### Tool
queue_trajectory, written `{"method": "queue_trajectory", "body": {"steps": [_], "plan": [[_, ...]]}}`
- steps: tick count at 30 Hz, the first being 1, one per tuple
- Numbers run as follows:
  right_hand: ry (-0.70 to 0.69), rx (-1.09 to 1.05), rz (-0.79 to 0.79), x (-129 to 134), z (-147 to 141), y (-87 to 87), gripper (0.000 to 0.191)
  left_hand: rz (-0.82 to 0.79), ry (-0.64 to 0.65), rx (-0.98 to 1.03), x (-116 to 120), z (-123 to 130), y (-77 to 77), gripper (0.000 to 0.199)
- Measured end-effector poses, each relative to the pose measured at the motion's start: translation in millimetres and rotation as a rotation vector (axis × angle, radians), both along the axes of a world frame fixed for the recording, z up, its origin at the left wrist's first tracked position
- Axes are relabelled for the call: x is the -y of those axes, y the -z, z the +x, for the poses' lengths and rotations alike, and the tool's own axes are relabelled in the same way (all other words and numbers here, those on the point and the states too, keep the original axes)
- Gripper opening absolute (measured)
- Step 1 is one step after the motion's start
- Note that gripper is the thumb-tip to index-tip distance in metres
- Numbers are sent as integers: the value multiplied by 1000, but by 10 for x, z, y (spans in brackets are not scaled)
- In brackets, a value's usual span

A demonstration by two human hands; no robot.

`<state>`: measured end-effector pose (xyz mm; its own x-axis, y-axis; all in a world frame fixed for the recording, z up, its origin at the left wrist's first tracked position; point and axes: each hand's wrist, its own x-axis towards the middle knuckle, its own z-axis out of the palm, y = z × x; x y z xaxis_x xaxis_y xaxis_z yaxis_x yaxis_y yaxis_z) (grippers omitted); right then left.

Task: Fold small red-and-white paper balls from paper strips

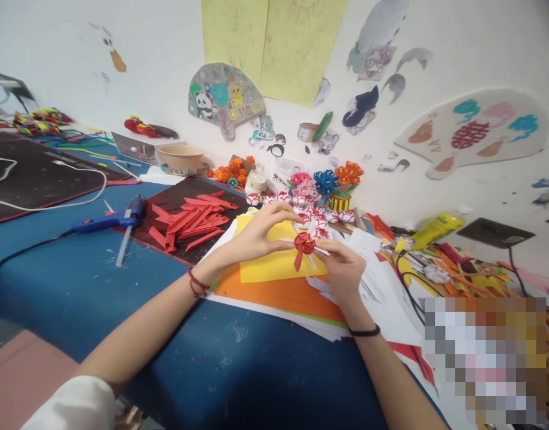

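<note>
Between my hands, over the yellow paper [260, 263], is a small red and white folded paper flower [304, 243] with a red strip hanging below it. My left hand [269, 230] grips it from the left, thumb at its side and fingers arched above. From the right, my right hand [343, 263] pinches its edge between thumb and fingers. Several red and white paper balls [316, 224] sit just behind the flower. Folded red paper strips [191, 221] lie in a loose pile on a dark mat [166, 197] to the left.
A blue glue gun [108, 221] with its cord lies on the blue table [77, 286]. At the back stand a beige bowl [180, 158] and bunches of coloured flowers [325, 182]. Paper scraps and a yellow bottle [439, 230] crowd the right side.
</note>
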<state>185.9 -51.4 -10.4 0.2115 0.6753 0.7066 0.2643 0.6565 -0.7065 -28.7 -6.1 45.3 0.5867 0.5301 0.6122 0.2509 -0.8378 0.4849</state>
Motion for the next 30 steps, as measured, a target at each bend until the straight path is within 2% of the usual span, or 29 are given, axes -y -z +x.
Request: {"method": "queue_trajectory", "body": {"steps": [5,11,20,24,28,30], "plan": [[-65,-39,-13,-23,19,14,7,172,-135,-122,80,33,-29,28],[-95,-88,-76,-13,22,13,8,225,-120,-67,77,45,6,27],[-83,-44,-69,47,-2,-46,6,143,-54,-45,79,114,70,20],[-93,-51,-73,32,9,-29,7,142,-41,-49,78,79,25,21],[-127,-67,-69,18,9,-17,9,157,-83,-55,88,37,-42,24],[-132,-45,-73,15,12,-20,9,191,-122,-69,81,33,-41,19]]}}
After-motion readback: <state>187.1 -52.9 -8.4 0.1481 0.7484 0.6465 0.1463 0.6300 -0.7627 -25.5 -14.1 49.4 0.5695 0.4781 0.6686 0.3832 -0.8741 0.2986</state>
